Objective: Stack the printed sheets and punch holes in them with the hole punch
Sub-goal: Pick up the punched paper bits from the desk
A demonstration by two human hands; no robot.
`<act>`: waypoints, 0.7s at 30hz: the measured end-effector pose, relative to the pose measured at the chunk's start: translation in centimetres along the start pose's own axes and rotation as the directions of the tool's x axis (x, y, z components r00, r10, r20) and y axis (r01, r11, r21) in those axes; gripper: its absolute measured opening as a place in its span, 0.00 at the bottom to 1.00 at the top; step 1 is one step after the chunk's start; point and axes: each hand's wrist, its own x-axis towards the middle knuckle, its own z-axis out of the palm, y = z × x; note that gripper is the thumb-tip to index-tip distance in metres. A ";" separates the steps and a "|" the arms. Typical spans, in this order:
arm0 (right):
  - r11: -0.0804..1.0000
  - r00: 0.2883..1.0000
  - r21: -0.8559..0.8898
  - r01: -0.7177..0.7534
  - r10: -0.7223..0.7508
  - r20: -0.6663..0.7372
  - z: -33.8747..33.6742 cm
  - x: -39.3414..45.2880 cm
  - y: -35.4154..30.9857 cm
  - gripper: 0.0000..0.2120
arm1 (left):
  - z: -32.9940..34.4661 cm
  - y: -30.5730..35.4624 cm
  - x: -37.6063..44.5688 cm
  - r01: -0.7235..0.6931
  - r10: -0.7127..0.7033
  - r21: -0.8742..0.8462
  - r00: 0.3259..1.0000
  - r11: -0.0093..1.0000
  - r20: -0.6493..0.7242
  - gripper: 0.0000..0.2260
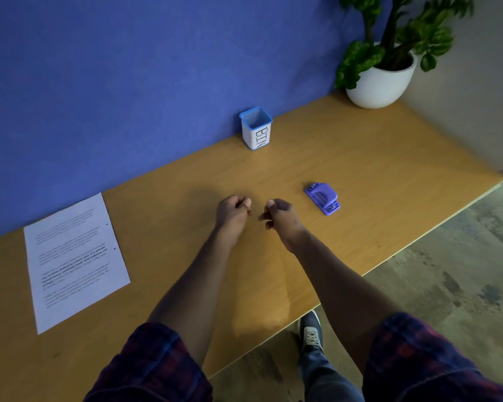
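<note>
Both my left hand (233,210) and right hand (278,213) are curled, holding nothing; the flat paper's (75,261) words look blurry.

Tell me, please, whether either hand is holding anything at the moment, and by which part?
Nothing is visibly held: the left hand and right hand are curled over the table, apart from the hole punch.

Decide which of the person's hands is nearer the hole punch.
Right. The right hand lies just left of the hole punch; the left hand lies farther left, beyond it.
</note>
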 end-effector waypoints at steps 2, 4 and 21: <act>0.999 0.999 0.012 0.036 -0.036 0.017 0.1 1.2 -1.5 0.13 | 0.2 2.2 1.1 -0.031 0.031 -0.049 0.999 0.998 -0.010 0.05; 0.996 0.997 0.058 0.070 -0.072 0.032 0.2 2.7 -3.2 0.13 | 0.4 4.3 2.3 -0.041 0.039 -0.079 0.999 0.996 -0.024 0.06; 0.969 0.966 -0.007 0.246 -0.246 -0.075 0.8 17.7 -13.6 0.11 | 2.2 13.4 15.2 -0.094 0.073 -0.073 0.964 0.993 -0.254 0.08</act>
